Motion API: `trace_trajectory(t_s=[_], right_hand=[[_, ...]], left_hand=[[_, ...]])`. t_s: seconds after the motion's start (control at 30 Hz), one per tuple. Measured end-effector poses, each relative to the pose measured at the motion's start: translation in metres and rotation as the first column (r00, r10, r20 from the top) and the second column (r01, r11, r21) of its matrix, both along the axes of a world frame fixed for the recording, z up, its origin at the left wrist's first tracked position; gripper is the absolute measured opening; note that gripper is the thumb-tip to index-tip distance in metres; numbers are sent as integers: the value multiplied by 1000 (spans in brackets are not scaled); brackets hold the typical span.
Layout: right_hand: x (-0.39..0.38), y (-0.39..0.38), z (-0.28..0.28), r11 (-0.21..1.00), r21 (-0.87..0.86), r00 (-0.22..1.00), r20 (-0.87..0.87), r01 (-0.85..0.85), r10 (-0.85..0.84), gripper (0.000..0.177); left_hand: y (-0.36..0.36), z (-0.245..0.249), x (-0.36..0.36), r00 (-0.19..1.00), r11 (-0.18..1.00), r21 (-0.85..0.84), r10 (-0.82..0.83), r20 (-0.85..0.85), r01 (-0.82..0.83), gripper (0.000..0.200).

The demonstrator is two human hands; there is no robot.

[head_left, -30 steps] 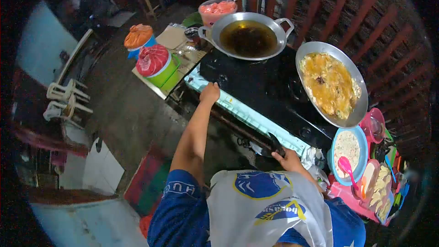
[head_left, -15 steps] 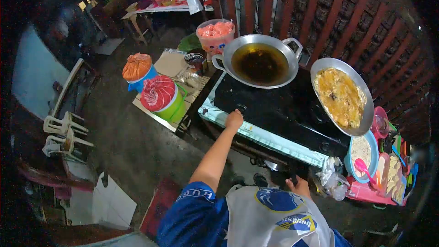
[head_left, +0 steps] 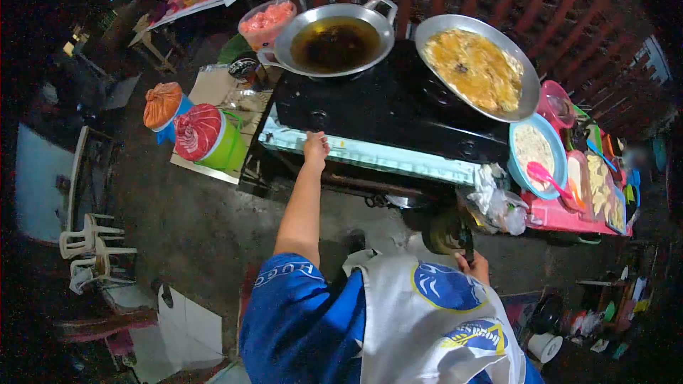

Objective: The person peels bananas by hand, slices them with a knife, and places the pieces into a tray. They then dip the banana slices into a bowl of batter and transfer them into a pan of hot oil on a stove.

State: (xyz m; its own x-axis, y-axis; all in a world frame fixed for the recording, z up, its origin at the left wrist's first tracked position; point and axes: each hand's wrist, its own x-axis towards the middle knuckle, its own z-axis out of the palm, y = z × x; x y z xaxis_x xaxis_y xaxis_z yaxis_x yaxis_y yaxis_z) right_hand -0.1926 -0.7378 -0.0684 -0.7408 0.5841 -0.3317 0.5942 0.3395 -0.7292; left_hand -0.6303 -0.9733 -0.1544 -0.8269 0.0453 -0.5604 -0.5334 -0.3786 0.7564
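Note:
My left hand [head_left: 316,148] is at the stove's front edge, fingers loosely bent and holding nothing, just below the left control knob [head_left: 318,118]. Low at my right side, my right hand [head_left: 477,269] is closed around the dark handle of a strainer [head_left: 445,233], whose round mesh-like head hangs in shadow below the stove. On the black stove [head_left: 384,110] sits a two-handled wok [head_left: 384,35] of dark oil. To its right, a second wok [head_left: 528,99] holds yellow-orange food frying in bubbling oil.
Right of the stove, a blue basin [head_left: 514,163] holds pale flour and a pink spoon [head_left: 544,174]. Beside it are a tray of pale slices [head_left: 601,178] and a plastic bag [head_left: 501,206]. At left stand a cloth-covered green bucket [head_left: 231,146] and plastic chairs [head_left: 92,242].
My left hand has come off the left stove knob and back toward me. The strainer in my right hand now shows more fully. The view has shifted, placing the stove higher and farther left.

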Motion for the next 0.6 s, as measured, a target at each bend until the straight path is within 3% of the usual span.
trace_trajectory(t_s=[0.03,0.07,0.1,0.13,0.2,0.23,0.27,0.3,0.33,0.37,0.4,0.43,0.47,0.5,0.57,0.6], right_hand=[[25,13,-6,988,-118,992,83,104,-95,28],[52,24,-19,977,-132,985,-4,168,-170,30],[74,34,-18,976,-131,984,-6,177,-179,30],[97,44,-15,932,-197,952,20,303,-306,30],[142,70,-4,854,-262,890,45,449,-454,29],[165,83,3,771,-372,839,47,518,-541,27],[191,92,12,660,-478,771,59,579,-634,28],[216,98,22,532,-574,687,76,623,-723,30],[239,101,34,443,-649,628,70,619,-775,33],[262,101,34,412,-649,588,68,640,-806,33],[285,100,30,320,-693,489,54,646,-870,32],[305,100,24,236,-735,393,45,635,-918,31],[334,98,-4,199,-725,320,31,659,-947,30],[361,95,-48,209,-750,228,-80,628,-970,28],[383,101,-37,437,-808,490,-216,396,-845,21],[398,106,-47,324,-857,446,-127,400,-886,15]], left_hand=[[8,-4,12,994,994,-15,105,32,-104,41],[16,-16,26,995,995,-15,99,32,-98,41],[26,-30,45,991,991,-39,129,42,-127,35],[39,-44,67,987,987,-62,154,51,-151,29],[78,-58,127,996,992,-117,59,68,-51,23],[101,-63,162,995,986,-149,-57,81,69,23],[121,-76,195,960,940,-202,-278,19,276,21],[150,-79,228,859,770,-394,-497,125,503,16],[180,-83,262,710,513,-537,-655,259,669,13],[203,-84,308,744,713,-212,-633,214,668,13],[227,-84,341,578,536,-218,-764,287,816,14],[250,-57,378,403,323,-315,-884,235,892,17],[271,-65,407,268,209,-245,-933,238,947,20],[296,-72,431,74,2,-289,-968,238,957,23],[336,-31,477,-122,-187,-334,-971,205,924,27],[353,-20,491,-177,-227,-315,-968,178,922,28]])
